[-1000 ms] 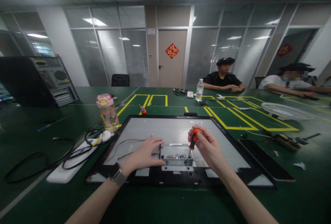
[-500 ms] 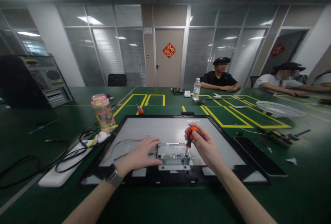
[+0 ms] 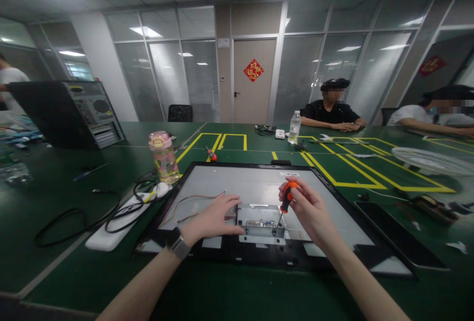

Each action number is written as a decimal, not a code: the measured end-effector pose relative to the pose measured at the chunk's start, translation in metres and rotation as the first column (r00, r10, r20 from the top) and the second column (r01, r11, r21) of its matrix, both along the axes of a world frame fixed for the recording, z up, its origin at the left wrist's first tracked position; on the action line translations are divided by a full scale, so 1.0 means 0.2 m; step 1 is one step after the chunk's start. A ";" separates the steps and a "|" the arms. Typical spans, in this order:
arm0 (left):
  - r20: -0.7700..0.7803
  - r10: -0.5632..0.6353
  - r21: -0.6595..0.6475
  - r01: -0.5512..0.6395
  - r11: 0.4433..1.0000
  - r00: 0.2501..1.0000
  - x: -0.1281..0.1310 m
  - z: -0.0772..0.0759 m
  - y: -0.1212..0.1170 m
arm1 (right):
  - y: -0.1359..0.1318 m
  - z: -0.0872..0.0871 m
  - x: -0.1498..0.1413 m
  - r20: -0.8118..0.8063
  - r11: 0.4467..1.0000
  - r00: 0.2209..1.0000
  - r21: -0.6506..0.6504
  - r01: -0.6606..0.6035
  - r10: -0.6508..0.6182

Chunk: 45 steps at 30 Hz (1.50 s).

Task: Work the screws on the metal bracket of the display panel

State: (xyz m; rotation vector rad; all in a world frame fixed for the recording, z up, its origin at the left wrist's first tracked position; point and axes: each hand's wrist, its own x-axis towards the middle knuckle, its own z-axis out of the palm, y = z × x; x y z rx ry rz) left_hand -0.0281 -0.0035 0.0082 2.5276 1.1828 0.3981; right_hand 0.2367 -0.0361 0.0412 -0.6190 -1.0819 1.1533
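Observation:
A monitor panel (image 3: 259, 182) lies face down on the green table, its grey metal back up. A small metal cover plate (image 3: 261, 221) with a connector sits near its front edge. My left hand (image 3: 213, 218) lies flat on the panel, fingers spread, touching the plate's left side and some thin wires (image 3: 192, 205). My right hand (image 3: 309, 210) is closed round an orange-handled screwdriver (image 3: 286, 203), held upright with its tip on the plate's right part.
A pink-lidded bottle (image 3: 164, 158), black cables (image 3: 111, 215) on a white block, and a computer case (image 3: 79, 113) stand at left. A small red screwdriver (image 3: 212, 153) lies behind the panel. A dark slab (image 3: 398, 234) and a fan grille (image 3: 433, 160) are at right. Two people sit across.
Only the camera view has shifted a little to the right. Both hands keep their places on the plate, with the screwdriver still upright.

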 end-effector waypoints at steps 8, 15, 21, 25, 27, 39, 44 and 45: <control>0.013 0.010 -0.004 -0.010 1.000 1.000 0.01 0.01 -0.01 | 0.00 0.00 0.00 -0.002 1.000 1.000 -0.002 0.005 -0.005; 0.025 0.020 -0.003 -0.019 1.000 1.000 0.01 0.01 -0.02 | 0.00 0.01 0.00 0.012 1.000 1.000 0.004 0.014 -0.014; 0.027 0.006 0.000 -0.006 1.000 1.000 0.00 0.00 -0.01 | 0.00 -0.01 0.00 0.012 0.999 0.999 0.005 0.042 -0.042; 0.035 0.006 0.001 -0.006 1.000 0.999 0.01 0.01 -0.02 | 0.01 -0.02 0.01 0.011 0.999 0.999 0.026 0.044 -0.045; 0.035 0.016 -0.002 -0.016 1.000 0.999 0.01 0.01 -0.02 | 0.01 -0.03 0.02 0.012 0.999 0.999 0.034 0.040 -0.041; 0.060 0.014 0.007 -0.014 1.000 0.998 0.01 -0.01 -0.01 | 0.04 -0.08 0.04 0.111 0.987 0.986 0.111 0.115 -0.127; 0.069 0.021 -0.004 -0.021 1.000 0.997 0.01 0.00 -0.02 | 0.03 -0.06 0.04 0.077 0.995 0.993 0.059 0.082 -0.087; 0.065 0.023 -0.011 -0.022 1.000 0.998 0.01 0.01 -0.02 | 0.03 -0.05 0.04 0.078 0.996 0.995 0.062 0.063 -0.068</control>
